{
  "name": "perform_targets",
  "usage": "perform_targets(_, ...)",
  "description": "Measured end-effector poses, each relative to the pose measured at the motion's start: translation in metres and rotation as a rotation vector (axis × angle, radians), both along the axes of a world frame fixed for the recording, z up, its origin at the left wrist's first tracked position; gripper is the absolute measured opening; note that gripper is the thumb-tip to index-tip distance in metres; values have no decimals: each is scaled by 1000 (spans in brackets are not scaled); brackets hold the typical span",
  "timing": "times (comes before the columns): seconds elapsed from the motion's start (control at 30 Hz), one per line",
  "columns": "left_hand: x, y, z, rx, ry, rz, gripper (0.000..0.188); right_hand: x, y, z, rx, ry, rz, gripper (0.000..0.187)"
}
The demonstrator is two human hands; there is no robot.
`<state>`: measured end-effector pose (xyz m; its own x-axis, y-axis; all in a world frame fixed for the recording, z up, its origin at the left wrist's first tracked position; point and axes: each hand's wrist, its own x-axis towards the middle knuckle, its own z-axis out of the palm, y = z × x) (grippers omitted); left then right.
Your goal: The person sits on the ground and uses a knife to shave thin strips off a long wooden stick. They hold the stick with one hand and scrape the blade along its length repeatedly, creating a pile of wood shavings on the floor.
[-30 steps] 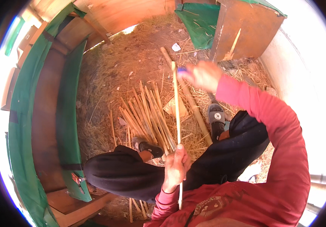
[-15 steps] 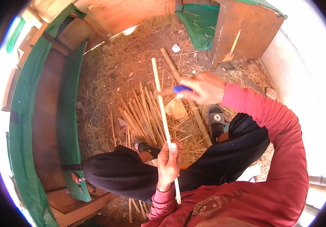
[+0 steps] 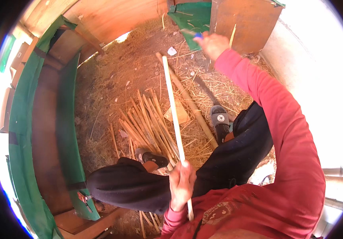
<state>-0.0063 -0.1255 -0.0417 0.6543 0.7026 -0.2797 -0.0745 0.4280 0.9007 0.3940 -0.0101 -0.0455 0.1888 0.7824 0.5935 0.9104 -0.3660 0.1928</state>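
Observation:
My left hand is closed around the lower part of a pale, peeled wooden stick. The stick stands slanted between my knees, its upper end pointing away from me and its lower end against my shirt. Far out at the upper right, my right hand grips the blue handle of a knife. The blade is smeared by motion and points left, clear of the stick's tip. Beneath the stick, a fanned pile of split sticks lies on the ground by my left foot.
A long round pole lies beside a flat wood piece on straw-strewn ground. Green-covered wooden benches line the left. A brown wooden cabinet stands at the upper right near a white wall. My sandaled foot rests right of the pole.
My right hand with the knife has swung up and away from the stick's side, beyond its far end. The left hand keeps its hold on the stick. The view has shifted slightly.

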Motion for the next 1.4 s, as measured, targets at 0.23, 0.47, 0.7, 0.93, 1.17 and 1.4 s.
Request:
perform_targets(0.23,0,33,-8,195,110,116,31,-26,-31,35,-114,490,-10,45)
perform_targets(0.47,13,27,-5,109,64,43,24,-133,-50,33,-175,583,650,36)
perform_targets(0.7,13,26,-12,490,383,155,24,-136,-42,22,-214,373,593,37)
perform_targets(0.93,16,33,-1,490,449,138,26,-114,-14,10,-123,218,413,37)
perform_targets(1.17,-7,18,-27,393,371,128,21,-3,-8,38,-21,458,-209,51)
perform_targets(1.4,-4,45,-15,201,153,216,41,-97,-26,30,-139,669,428,41)
